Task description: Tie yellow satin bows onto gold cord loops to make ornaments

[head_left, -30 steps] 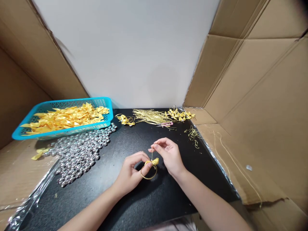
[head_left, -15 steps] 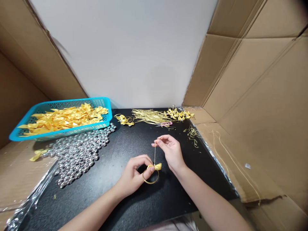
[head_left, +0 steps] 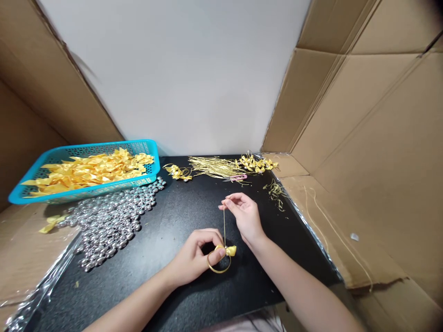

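My left hand [head_left: 197,256] pinches a yellow ribbon bow [head_left: 230,251] between thumb and forefinger, with a small shiny bead seemingly at its middle. A loop of gold cord [head_left: 218,271] hangs below the bow. From the bow a thin gold cord [head_left: 224,226] runs taut upward to my right hand [head_left: 244,216], whose thumb and fingertips are closed on its upper end. Both hands are held over the black tabletop [head_left: 166,295].
A blue basket [head_left: 152,179] of yellow ribbon bows stands left, with silver beads [head_left: 107,226] spread before it. At the back lie cut gold cords [head_left: 211,166], scissors [head_left: 238,177] and finished bows with cords [head_left: 254,163]. Cord scraps [head_left: 277,191] lie right. Cardboard walls [head_left: 374,129] flank the table.
My left hand has moved slightly down and to the right with the bow, lengthening the taut stretch of cord. My right hand stays almost in place, still pinching the cord.
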`<state>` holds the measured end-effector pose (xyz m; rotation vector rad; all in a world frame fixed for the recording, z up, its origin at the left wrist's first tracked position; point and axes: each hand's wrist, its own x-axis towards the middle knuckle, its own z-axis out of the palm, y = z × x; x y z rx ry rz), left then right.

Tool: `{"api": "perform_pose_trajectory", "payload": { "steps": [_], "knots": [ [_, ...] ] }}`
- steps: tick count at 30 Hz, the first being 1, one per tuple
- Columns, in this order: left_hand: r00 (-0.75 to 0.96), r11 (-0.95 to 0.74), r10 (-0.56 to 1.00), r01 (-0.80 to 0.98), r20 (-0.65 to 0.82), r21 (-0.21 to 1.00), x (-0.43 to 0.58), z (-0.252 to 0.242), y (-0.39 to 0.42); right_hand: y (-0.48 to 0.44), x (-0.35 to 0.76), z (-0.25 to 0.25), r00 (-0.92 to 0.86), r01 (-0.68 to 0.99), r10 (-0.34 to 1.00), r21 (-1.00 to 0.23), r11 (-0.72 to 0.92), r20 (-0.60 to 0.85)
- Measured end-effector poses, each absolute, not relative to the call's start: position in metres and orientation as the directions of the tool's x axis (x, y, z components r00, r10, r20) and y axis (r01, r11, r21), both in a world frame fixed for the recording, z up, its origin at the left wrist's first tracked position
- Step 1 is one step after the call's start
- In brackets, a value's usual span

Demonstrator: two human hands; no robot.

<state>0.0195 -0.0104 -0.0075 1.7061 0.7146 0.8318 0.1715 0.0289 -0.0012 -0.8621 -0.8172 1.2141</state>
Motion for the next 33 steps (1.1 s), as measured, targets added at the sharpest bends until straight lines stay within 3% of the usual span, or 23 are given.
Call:
{"api": "perform_pose_trajectory", "payload": {
  "steps": [11, 24, 33],
  "knots": [
    [0.584, -0.229, 0.796, 0.047, 0.16, 0.972, 0.021, -0.008, -0.01, 0.032, 0.173, -0.001, 0.143, -0.498, 0.99, -0.863, 0.083, 0.013],
    [0.54, -0.218, 0.83, 0.086, 0.138, 0.972, 0.021, -0.011, -0.01, 0.026, 0.178, 0.01, -0.255, -0.614, 0.954, -0.735, -0.288, -0.161],
    [0.525, -0.245, 0.838, 0.118, 0.149, 0.962, 0.021, -0.013, -0.008, 0.03, 0.185, 0.01, -0.276, -0.635, 0.936, -0.689, -0.349, -0.22]
  ]
}}
